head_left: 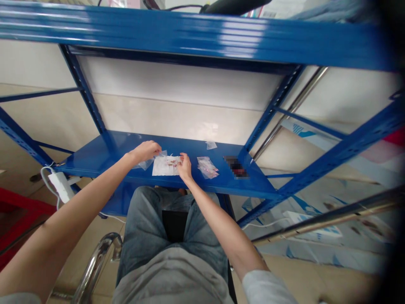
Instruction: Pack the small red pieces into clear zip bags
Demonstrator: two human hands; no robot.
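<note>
My left hand pinches the top of a clear plastic bag above the blue steel shelf. The bag's lower corner hangs near the shelf surface. My right hand grips the right edge of a white paper sheet, which carries small reddish pieces along its top. A second clear bag with pinkish contents lies to the right of that hand. A small scrap of clear plastic lies further back.
A pixelated dark object lies on the shelf at right. A white power strip with cable hangs off the left end. Blue steel uprights frame the shelf, another shelf beam runs overhead, and a chrome chair frame sits lower left.
</note>
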